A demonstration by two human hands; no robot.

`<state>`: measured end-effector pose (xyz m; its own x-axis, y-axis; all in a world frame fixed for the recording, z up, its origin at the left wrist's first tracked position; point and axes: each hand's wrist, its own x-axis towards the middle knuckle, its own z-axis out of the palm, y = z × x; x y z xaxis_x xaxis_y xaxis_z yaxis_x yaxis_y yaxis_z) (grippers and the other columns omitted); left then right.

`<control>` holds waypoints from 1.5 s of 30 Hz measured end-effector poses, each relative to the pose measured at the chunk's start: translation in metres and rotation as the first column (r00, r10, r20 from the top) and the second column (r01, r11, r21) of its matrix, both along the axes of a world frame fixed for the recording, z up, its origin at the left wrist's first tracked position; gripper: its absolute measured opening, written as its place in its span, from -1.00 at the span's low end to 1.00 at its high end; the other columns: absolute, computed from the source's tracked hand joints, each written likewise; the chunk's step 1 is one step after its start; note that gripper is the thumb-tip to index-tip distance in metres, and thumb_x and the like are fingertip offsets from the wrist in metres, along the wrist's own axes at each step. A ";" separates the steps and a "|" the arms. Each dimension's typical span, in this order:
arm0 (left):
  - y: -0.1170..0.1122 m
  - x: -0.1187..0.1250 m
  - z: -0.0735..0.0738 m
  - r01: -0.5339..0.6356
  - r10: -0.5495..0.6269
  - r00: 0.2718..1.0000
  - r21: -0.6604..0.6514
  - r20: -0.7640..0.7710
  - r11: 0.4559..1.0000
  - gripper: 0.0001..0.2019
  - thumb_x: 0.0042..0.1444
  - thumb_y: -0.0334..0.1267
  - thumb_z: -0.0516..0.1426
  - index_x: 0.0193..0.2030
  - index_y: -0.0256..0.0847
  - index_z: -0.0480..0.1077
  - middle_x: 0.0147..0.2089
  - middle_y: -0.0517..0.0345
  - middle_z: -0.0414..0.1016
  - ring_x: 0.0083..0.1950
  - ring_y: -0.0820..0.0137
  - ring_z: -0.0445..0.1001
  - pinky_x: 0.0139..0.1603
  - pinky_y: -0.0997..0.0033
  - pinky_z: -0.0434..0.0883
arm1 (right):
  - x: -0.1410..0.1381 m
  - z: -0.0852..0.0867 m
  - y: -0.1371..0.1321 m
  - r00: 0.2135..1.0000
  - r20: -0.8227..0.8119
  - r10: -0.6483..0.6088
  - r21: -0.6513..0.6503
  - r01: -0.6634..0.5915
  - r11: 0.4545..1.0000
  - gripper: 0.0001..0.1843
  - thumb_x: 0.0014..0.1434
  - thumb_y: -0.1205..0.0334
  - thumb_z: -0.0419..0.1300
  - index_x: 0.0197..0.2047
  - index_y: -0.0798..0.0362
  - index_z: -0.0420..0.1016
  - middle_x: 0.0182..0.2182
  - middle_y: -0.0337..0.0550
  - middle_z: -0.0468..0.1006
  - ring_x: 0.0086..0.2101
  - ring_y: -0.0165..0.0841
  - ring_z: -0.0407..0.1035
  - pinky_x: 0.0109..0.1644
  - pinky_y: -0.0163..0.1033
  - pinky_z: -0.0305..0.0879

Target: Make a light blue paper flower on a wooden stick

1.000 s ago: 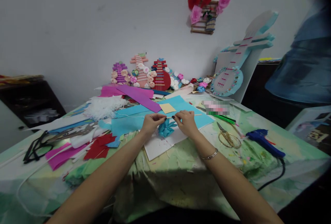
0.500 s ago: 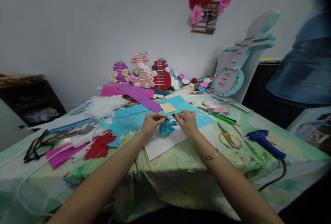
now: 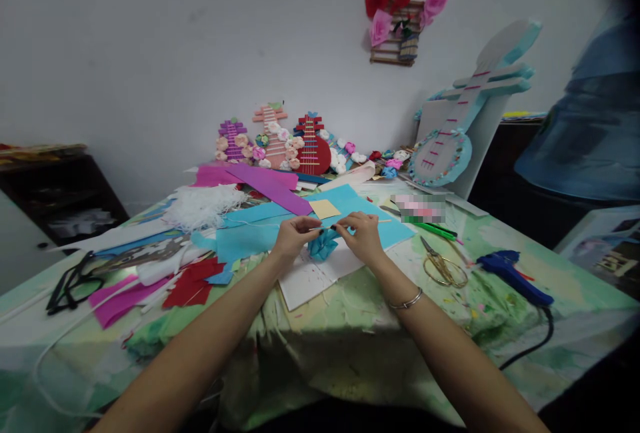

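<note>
Pinched narrow, the left hand (image 3: 293,238) and right hand (image 3: 361,238) grip a thin stick (image 3: 385,221), apparently to steady it, with a blue paper flower (image 3: 323,247) between them above a white board (image 3: 303,287) on the counter (image 3: 350,313), scissors (image 3: 443,266) lying within reach.

No legible text, no readable labels, brands, numbers or signs

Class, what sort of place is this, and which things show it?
Probably a craft room: gold-handled scissors and what looks like a blue glue gun lie on the table, with lute-shaped models behind.
</note>
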<state>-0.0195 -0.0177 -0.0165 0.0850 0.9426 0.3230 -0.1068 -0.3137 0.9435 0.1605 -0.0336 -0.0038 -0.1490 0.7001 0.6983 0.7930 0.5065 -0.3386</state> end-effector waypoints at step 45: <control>-0.006 -0.002 0.007 0.023 0.008 0.968 0.120 -0.252 0.992 -0.81 -0.28 -0.41 0.23 -0.42 -0.30 0.57 -0.47 0.09 0.53 -0.43 0.41 0.45 -0.41 0.47 0.37 | 0.001 0.003 -0.003 0.998 0.038 0.045 -0.106 -0.041 0.993 -0.77 0.10 0.09 0.14 -0.42 0.08 0.44 -0.42 -0.20 0.50 -0.38 -0.40 0.29 -0.20 -0.21 -0.18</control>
